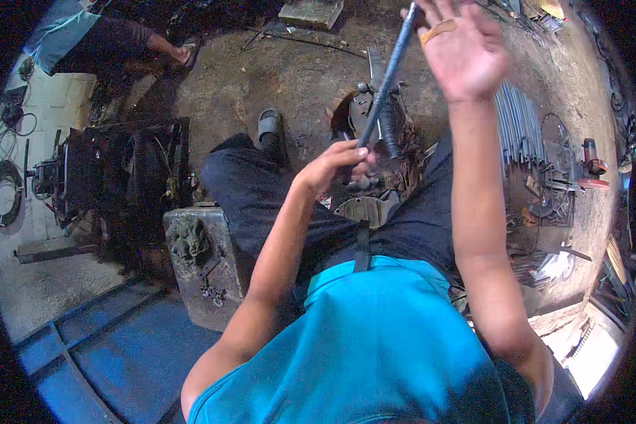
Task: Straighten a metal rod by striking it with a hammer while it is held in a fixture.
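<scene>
My left hand (339, 164) is closed around the lower end of a long, thin metal rod (386, 88), which slants up and to the right. Beside the rod's upper end, my right hand (466, 56) is raised with its fingers spread and slightly blurred. A tan band crosses it below the fingers. Whether it touches the rod, I cannot tell. Between my legs, under the rod, stands a dark metal fixture (360, 106) with a rounded plate and a bar. Closer to me is a round metal piece (360, 210), partly hidden by my clothing.
A bundle of grey metal rods (519, 127) lies to the right, near scattered metal pieces (555, 205). On the left are a worn metal box (208, 268) with a crumpled cloth (188, 237) on it and a dark machine (113, 177). Another person's foot (184, 55) shows at upper left.
</scene>
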`<action>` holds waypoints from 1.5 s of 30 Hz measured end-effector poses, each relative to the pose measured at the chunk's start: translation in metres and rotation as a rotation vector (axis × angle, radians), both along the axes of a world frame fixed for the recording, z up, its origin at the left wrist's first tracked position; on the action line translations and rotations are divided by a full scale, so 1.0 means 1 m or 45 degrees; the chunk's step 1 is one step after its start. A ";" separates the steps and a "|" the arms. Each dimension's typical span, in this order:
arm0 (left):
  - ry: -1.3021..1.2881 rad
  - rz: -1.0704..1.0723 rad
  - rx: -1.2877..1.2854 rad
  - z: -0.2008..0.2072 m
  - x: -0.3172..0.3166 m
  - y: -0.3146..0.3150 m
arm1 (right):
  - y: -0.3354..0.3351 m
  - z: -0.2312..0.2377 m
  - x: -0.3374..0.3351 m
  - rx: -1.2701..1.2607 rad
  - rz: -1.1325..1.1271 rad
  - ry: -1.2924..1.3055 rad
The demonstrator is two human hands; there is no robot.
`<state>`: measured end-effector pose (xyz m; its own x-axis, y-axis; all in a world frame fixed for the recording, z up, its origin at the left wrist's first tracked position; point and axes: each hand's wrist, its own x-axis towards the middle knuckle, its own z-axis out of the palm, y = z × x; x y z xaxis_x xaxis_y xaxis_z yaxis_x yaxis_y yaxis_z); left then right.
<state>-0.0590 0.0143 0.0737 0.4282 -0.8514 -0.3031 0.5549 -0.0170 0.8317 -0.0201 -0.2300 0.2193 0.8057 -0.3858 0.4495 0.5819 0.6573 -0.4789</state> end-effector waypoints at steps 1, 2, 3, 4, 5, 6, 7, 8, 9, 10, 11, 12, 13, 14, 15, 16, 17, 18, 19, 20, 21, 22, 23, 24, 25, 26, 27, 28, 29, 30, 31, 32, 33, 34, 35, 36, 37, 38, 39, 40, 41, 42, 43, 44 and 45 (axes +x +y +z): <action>-0.001 0.004 -0.003 -0.008 -0.001 0.001 | -0.011 -0.027 0.000 0.003 0.092 0.157; 0.078 0.126 0.080 -0.016 -0.005 0.005 | 0.004 -0.041 0.000 -0.207 -0.236 0.390; 0.152 0.239 0.160 -0.017 -0.005 0.006 | 0.006 -0.056 -0.005 -0.220 -0.401 0.564; 0.079 0.342 0.318 -0.019 -0.010 0.003 | 0.004 -0.070 -0.012 -0.312 -0.518 0.647; 0.080 0.351 0.325 -0.028 -0.007 0.008 | 0.009 -0.078 -0.022 -0.400 -0.620 0.731; 0.140 0.477 0.377 -0.041 -0.004 0.015 | 0.010 -0.086 -0.034 -0.399 -0.604 0.730; 0.201 0.603 0.429 -0.054 0.000 0.022 | 0.008 -0.095 -0.048 -0.284 -0.435 0.743; 0.146 0.669 0.503 -0.060 0.008 0.022 | 0.004 -0.105 -0.061 -0.172 -0.292 0.757; 0.098 0.770 0.643 -0.059 0.017 0.023 | 0.009 -0.116 -0.069 -0.169 -0.282 0.754; -0.099 0.788 0.848 -0.075 0.033 0.030 | 0.015 -0.128 -0.076 -0.174 -0.254 0.831; -0.294 0.816 1.055 -0.095 0.047 0.043 | 0.025 -0.140 -0.080 -0.183 -0.212 0.904; -0.293 0.826 1.059 -0.100 0.056 0.046 | 0.033 -0.150 -0.085 -0.126 -0.142 0.949; -0.559 0.864 1.297 -0.105 0.062 0.049 | 0.041 -0.159 -0.088 -0.070 -0.071 0.994; -0.835 0.874 1.523 -0.103 0.065 0.045 | 0.045 -0.165 -0.090 -0.080 -0.014 1.014; -0.840 0.868 1.520 -0.099 0.065 0.042 | 0.047 -0.170 -0.090 -0.096 0.048 1.003; -0.839 0.887 1.558 -0.096 0.065 0.039 | 0.047 -0.174 -0.090 -0.115 0.072 1.006; -0.838 0.909 1.599 -0.091 0.065 0.038 | 0.048 -0.174 -0.089 -0.133 0.099 1.007; -0.844 0.904 1.599 -0.088 0.067 0.037 | 0.046 -0.173 -0.088 -0.128 0.095 1.005; -0.840 0.906 1.577 -0.084 0.070 0.036 | 0.044 -0.171 -0.088 -0.121 0.095 0.996; -0.835 0.918 1.557 -0.082 0.073 0.036 | 0.043 -0.168 -0.086 -0.117 0.103 0.981; -0.840 0.924 1.558 -0.082 0.077 0.037 | 0.042 -0.168 -0.087 -0.116 0.107 0.975; -1.053 0.985 1.532 -0.082 0.080 0.037 | 0.041 -0.169 -0.088 -0.082 0.113 0.966; -1.269 1.033 1.494 -0.078 0.083 0.035 | 0.040 -0.168 -0.089 -0.044 0.111 0.961; -1.277 1.031 1.491 -0.074 0.086 0.032 | 0.040 -0.167 -0.090 -0.040 0.107 0.956; -1.100 1.106 1.203 -0.069 0.090 0.029 | 0.039 -0.166 -0.091 0.014 0.141 0.937; -0.918 1.157 0.913 -0.058 0.092 0.023 | 0.038 -0.163 -0.092 0.070 0.170 0.919; -0.733 1.191 0.625 -0.048 0.093 0.017 | 0.037 -0.161 -0.092 0.074 0.163 0.915; -0.739 1.186 0.623 -0.038 0.091 0.012 | 0.036 -0.158 -0.090 0.138 0.188 0.873; -0.595 1.154 0.462 -0.029 0.086 0.006 | 0.036 -0.156 -0.089 0.202 0.219 0.827; -0.448 1.113 0.301 -0.020 0.080 -0.003 | 0.035 -0.156 -0.089 0.203 0.213 0.823; -0.300 1.065 0.140 -0.012 0.072 -0.011 | 0.033 -0.158 -0.090 0.221 0.225 0.807; -0.264 1.055 0.092 -0.001 0.063 -0.018 | 0.031 -0.158 -0.091 0.239 0.240 0.787; -0.276 1.054 0.088 0.001 0.055 -0.021 | 0.031 -0.158 -0.092 0.239 0.240 0.775; -0.224 1.019 0.053 0.004 0.048 -0.023 | 0.031 -0.158 -0.094 0.249 0.239 0.791; -0.173 0.978 0.019 0.006 0.040 -0.025 | 0.031 -0.159 -0.096 0.262 0.233 0.807; -0.190 0.969 0.014 0.008 0.032 -0.027 | 0.029 -0.160 -0.098 0.267 0.225 0.792; -0.205 0.956 0.012 0.009 0.023 -0.028 | 0.027 -0.160 -0.100 0.280 0.218 0.803; -0.171 0.905 0.006 0.010 0.015 -0.028 | 0.024 -0.160 -0.102 0.293 0.211 0.812; -0.138 0.853 0.003 0.010 0.008 -0.029 | 0.021 -0.160 -0.104 0.302 0.199 0.795; -0.149 0.877 0.019 0.010 0.001 -0.032 | 0.018 -0.160 -0.106 0.298 0.205 0.778; -0.166 0.863 0.020 0.010 -0.004 -0.033 | 0.018 -0.160 -0.109 0.295 0.215 0.762; -0.200 0.858 0.100 0.009 -0.009 -0.033 | 0.018 -0.160 -0.111 0.306 0.206 0.745; -0.235 0.854 0.180 0.009 -0.012 -0.031 | 0.019 -0.160 -0.114 0.305 0.196 0.783; -0.256 0.812 0.207 0.008 -0.014 -0.028 | 0.020 -0.163 -0.117 0.302 0.191 0.826; -0.269 0.793 0.207 0.010 -0.016 -0.027 | 0.016 -0.172 -0.120 0.312 0.175 0.813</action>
<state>-0.0748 -0.0130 0.0839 0.8883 -0.3770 -0.2623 0.3276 0.1198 0.9372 -0.1401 -0.2139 0.0475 0.9321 -0.2911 -0.2156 0.1393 0.8376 -0.5282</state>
